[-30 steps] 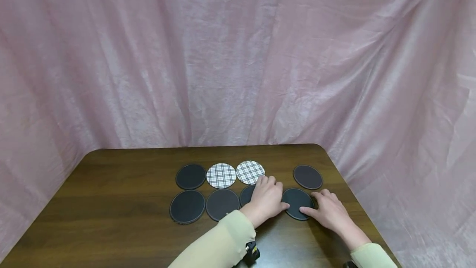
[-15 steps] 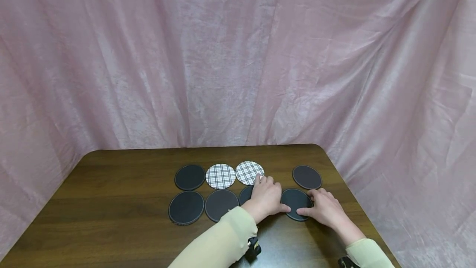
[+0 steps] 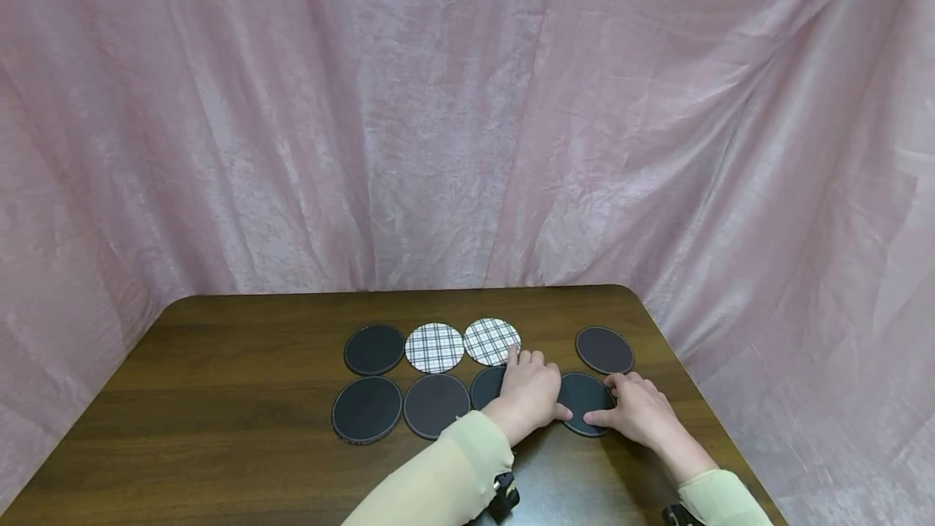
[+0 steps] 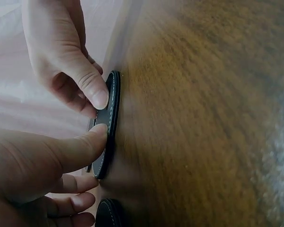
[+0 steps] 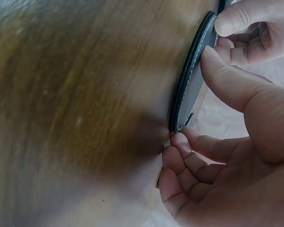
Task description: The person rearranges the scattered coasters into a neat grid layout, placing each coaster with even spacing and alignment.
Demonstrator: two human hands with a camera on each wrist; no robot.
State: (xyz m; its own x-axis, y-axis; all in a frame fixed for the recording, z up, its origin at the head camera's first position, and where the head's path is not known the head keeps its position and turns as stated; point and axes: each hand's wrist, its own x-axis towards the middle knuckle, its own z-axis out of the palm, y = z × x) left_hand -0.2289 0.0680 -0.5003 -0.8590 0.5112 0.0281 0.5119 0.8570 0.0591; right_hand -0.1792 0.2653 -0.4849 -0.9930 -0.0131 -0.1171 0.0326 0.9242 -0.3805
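Observation:
A round black coaster (image 3: 582, 398) with pale stitching along its rim lies at the right end of the front row, between both hands. My left hand (image 3: 532, 388) has its thumb on the coaster's left edge, and in the left wrist view its fingers curl at the rim. From the other side my right hand (image 3: 643, 411) pinches it, thumb on top and fingers at the far edge. In the right wrist view the coaster's edge (image 5: 191, 71) looks thick, perhaps layered. Another dark coaster (image 3: 485, 387) sits left of my left hand, partly hidden by it.
Two plaid coasters (image 3: 434, 347) lie in the back row beside a black coaster (image 3: 374, 349). A brown coaster (image 3: 605, 350) is at the back right. Front left hold a black coaster (image 3: 367, 410) and a dark brown coaster (image 3: 437, 406). Pink curtain (image 3: 438, 120) hangs behind the wooden table (image 3: 219, 428).
My left hand has shifted slightly right, its thumb further onto the black coaster. The right hand has come slightly left over the same coaster. The other coasters stay in place.

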